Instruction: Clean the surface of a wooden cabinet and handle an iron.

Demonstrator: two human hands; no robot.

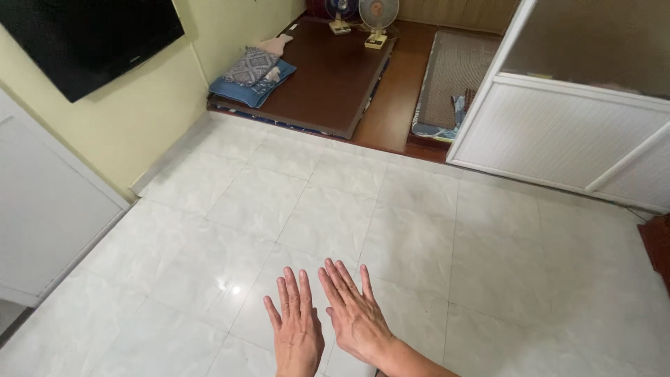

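The left hand (296,331) and the right hand (356,314) are held out side by side, palms down, fingers spread flat and holding nothing, above the glossy white marble-patterned tile floor (419,230); whether they touch it cannot be told. The two hands are just beside each other, thumbs nearly meeting. Well beyond them lies a low dark brown wooden platform (328,77), with a folded blue cushion and patterned grey cloth (252,73) at its left end and two small white electric fans (363,21) at its far edge. A white-framed panelled partition (558,132) stands on the right, and a black flat screen (91,35) hangs on the yellow wall (132,119) at left.
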